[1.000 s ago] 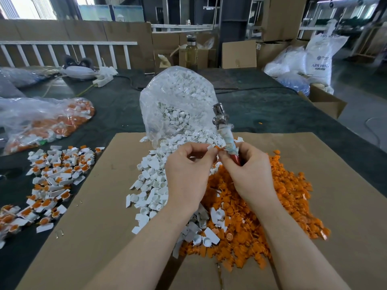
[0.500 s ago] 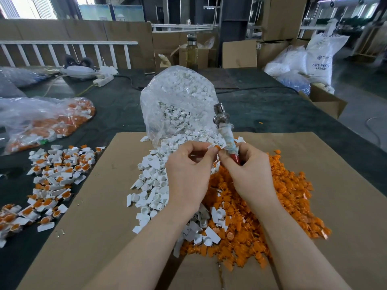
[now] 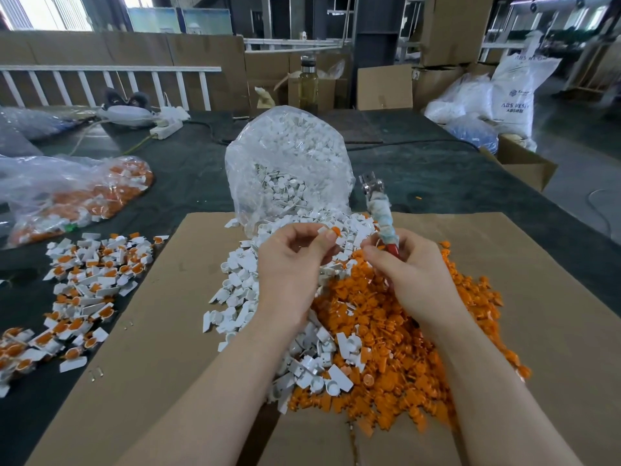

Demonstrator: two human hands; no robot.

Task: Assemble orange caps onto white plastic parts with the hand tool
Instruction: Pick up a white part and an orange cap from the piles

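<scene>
A big workroom with brown boxes at the back; a dark table (image 3: 420,169) with a flat sheet of cardboard (image 3: 554,297) on it. The left hand (image 3: 292,264) is held up over the piles; its thumb and fingers pinch a small white part with an orange cap (image 3: 331,233) on it. The right hand (image 3: 413,274) is just beside the left hand; its fingers curl round the hand tool (image 3: 379,213), which sticks up and away with its metal end on top. Under the left hand lies a pile of white parts (image 3: 235,290); under the right hand lies a pile of orange caps (image 3: 403,348). Past the left hand stands a clear bag of white parts (image 3: 285,156); far off to the left of the left hand lies a heap of finished pieces (image 3: 84,280).
</scene>
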